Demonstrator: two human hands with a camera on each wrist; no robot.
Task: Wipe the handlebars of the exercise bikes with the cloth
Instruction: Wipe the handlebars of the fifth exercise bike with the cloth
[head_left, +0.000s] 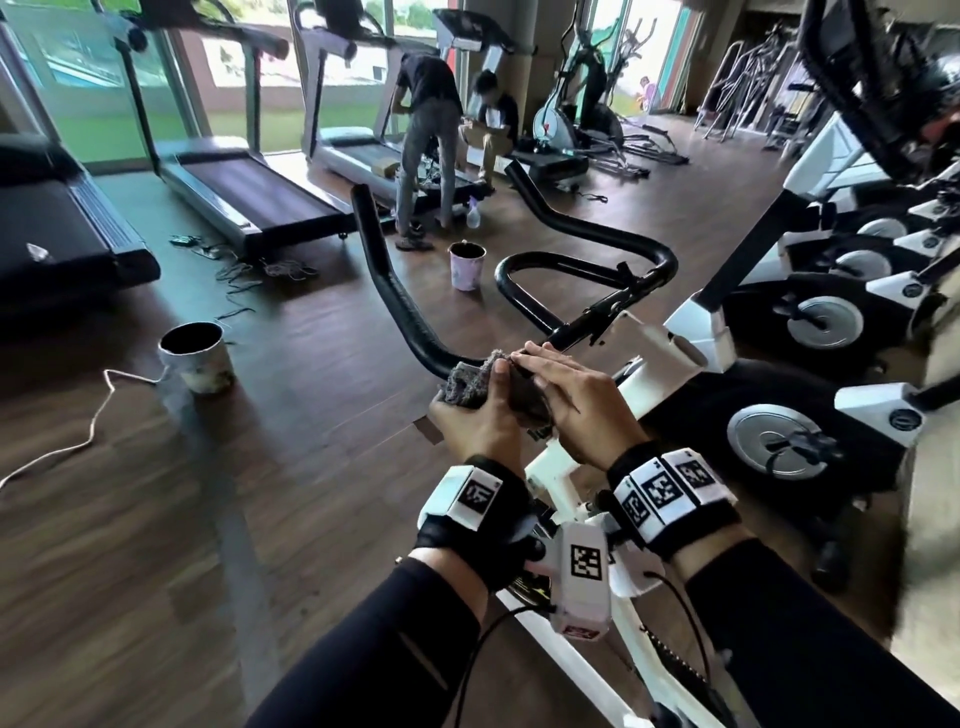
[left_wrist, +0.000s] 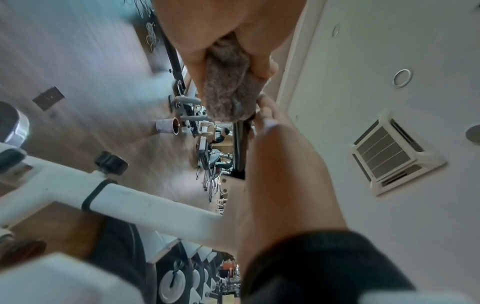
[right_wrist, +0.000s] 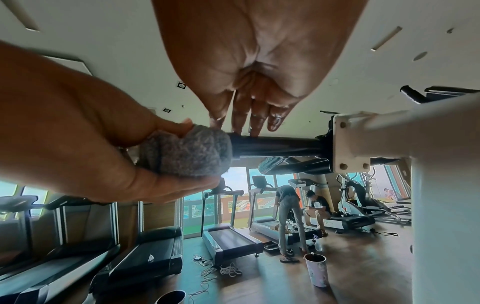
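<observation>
While mid-wipe: left hand (head_left: 475, 415) clenched round cloth (head_left: 467, 382), bunched on handlebar (head_left: 402, 306); right hand (head_left: 566, 395) flat, fingers straight, steadying alongside. Next, probably: slide cloth outward, away from right hand.

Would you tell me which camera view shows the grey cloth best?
The right wrist view: the cloth is sharp, bunched in the left hand against the black handlebar. The head view shows it small, half covered by fingers; the left wrist view shows it blurred.
</observation>
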